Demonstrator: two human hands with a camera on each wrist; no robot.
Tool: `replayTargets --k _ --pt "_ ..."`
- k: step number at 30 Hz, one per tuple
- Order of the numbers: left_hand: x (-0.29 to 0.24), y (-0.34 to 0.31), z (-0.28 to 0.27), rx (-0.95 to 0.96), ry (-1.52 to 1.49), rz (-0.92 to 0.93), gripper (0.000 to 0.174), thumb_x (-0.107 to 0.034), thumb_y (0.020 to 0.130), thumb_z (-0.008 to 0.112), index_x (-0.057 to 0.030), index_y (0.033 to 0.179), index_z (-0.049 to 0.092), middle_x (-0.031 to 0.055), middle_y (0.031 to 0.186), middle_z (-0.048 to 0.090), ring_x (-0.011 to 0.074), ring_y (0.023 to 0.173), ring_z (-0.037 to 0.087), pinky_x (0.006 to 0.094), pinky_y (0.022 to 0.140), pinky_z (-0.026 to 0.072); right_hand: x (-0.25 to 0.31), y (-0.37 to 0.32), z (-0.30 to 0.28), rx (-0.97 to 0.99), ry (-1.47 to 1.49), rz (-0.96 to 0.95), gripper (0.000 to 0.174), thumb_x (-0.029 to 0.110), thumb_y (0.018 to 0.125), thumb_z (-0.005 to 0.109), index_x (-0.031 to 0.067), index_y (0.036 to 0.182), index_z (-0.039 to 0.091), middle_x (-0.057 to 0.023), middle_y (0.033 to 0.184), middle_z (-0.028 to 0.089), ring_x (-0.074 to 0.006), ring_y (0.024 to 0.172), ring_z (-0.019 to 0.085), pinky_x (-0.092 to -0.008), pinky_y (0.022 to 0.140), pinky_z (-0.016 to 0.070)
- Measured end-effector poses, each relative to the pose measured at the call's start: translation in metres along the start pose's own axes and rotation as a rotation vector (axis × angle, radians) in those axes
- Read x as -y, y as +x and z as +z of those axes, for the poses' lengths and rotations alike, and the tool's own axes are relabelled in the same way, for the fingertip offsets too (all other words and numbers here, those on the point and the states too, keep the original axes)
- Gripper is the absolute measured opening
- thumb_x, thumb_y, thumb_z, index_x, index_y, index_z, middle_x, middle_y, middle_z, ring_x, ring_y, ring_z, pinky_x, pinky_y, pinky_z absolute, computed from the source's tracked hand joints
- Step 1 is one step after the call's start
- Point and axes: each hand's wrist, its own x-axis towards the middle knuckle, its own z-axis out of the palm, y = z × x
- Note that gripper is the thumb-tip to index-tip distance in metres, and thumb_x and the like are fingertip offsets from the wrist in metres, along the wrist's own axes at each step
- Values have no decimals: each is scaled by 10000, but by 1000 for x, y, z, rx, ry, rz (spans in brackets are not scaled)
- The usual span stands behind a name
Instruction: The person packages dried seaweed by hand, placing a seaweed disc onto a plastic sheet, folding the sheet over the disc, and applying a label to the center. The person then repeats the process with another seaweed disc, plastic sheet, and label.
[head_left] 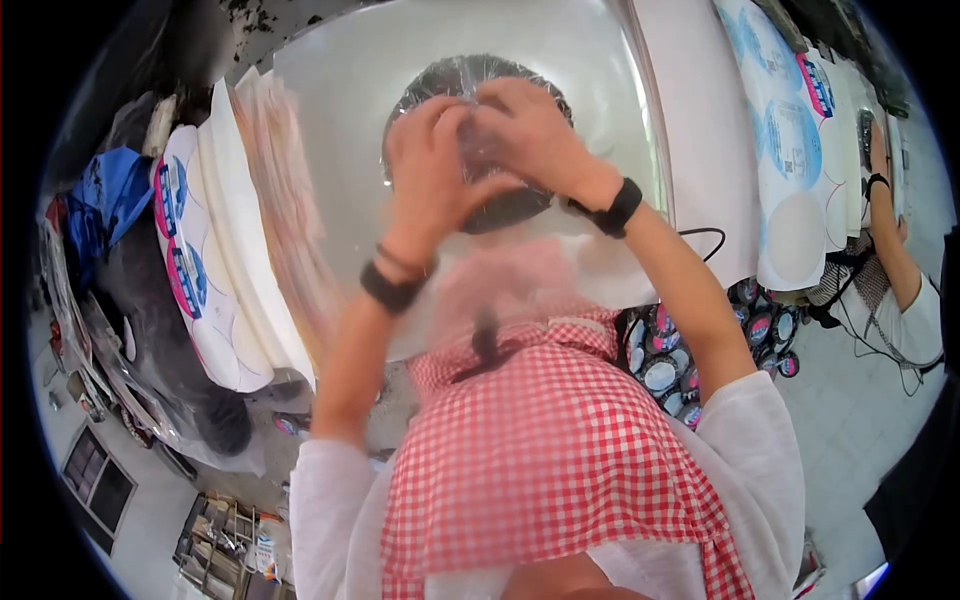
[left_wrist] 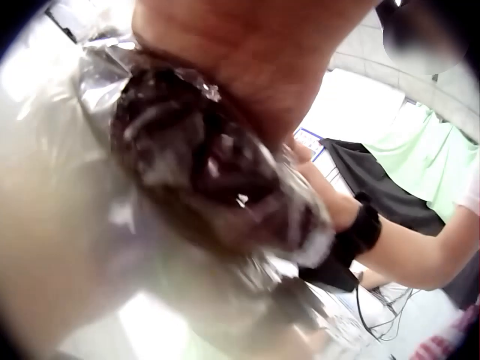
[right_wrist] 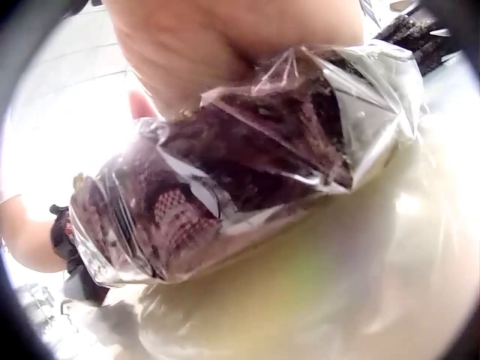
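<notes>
A round dark item (head_left: 510,208) in clear, shiny film lies on the pale, plastic-covered work surface (head_left: 340,130). Over its middle the two hands meet, fingers bent against the wrapping. The left hand (head_left: 430,165) grips the wrapped item from its left side, thumb stretched toward the right hand. From the upper right, the right hand (head_left: 535,140) grips it too, slightly blurred. Close up, the left wrist view shows the dark wrapped item (left_wrist: 202,157) below the left palm (left_wrist: 255,60). Creased film covers the item (right_wrist: 247,157) under the right palm (right_wrist: 225,45). Most fingertips are hidden.
Stacked printed sheets (head_left: 205,270) stand left of the surface, with more printed sheets (head_left: 795,150) at right. Several round labelled packs (head_left: 665,375) lie below right. A black cable (head_left: 705,232) loops by the edge. Another person's arm (head_left: 890,235) is at far right.
</notes>
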Motion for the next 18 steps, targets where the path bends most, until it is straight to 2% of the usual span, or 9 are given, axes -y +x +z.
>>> replayTargets --k 1,4,5,7,10,11,14,16,18 --pt "-8 -1 2 -124 2 -33 500 -360 829 676 -95 1239 570 138 1218 594 355 1183 495 515 1050 291 2 3 3 15 -29 3 339 147 708 704 94 1032 617 -86 1144 562 -278 1125 525 -404 931 430" --pt "2 10 20 58 101 -56 475 -306 917 548 -137 1358 506 124 1339 543 362 1322 390 554 1098 188 8 0 4 36 -75 10 349 130 723 682 13 1036 582 -99 1069 570 -278 1089 532 -379 925 437" --pt "6 13 20 123 118 -63 479 -230 919 536 -177 1393 488 79 1395 515 345 1354 376 534 1103 212 2 0 6 46 -33 17 359 132 726 683 8 1046 574 -107 1082 571 -289 1094 529 -389 933 435" --pt "5 14 21 118 107 -77 475 -190 915 532 -200 1388 493 66 1384 525 332 1331 410 526 1100 226 -2 -3 -4 26 226 104 490 182 748 703 -6 1172 544 -173 1201 549 -348 1168 495 -420 1008 399" --pt "3 19 29 99 190 -34 450 -94 871 536 -252 1289 589 37 1352 550 298 1296 460 511 1091 262 21 -15 -49 -145 279 283 611 202 763 712 -64 1264 485 -257 1321 471 -405 1252 434 -445 1071 348" --pt "6 16 32 115 249 13 441 -80 859 538 -254 1257 614 36 1344 555 296 1296 460 510 1089 266 18 -29 -30 -2 -195 238 707 191 768 709 -132 1315 397 -318 1396 378 -462 1298 373 -484 1100 309" --pt "1 20 29 177 275 45 434 -52 800 540 -240 1167 674 57 1340 551 299 1296 450 517 1089 264 32 -26 -9 -18 -240 370 754 163 746 703 -173 1317 343 -364 1406 334 -511 1307 335 -526 1102 287" --pt "7 18 22 229 213 46 437 -83 845 521 -251 1226 653 27 1391 519 264 1342 407 467 1128 205 27 -26 14 -102 84 532 790 129 713 689 -177 1335 308 -391 1409 298 -532 1336 275 -540 1123 253" --pt "9 16 23 266 233 32 399 -123 873 498 -210 1230 652 49 1421 487 286 1364 373 477 1137 174 30 -28 -2 -83 7 444 764 186 750 673 -176 1332 337 -381 1408 316 -509 1355 270 -516 1136 245"
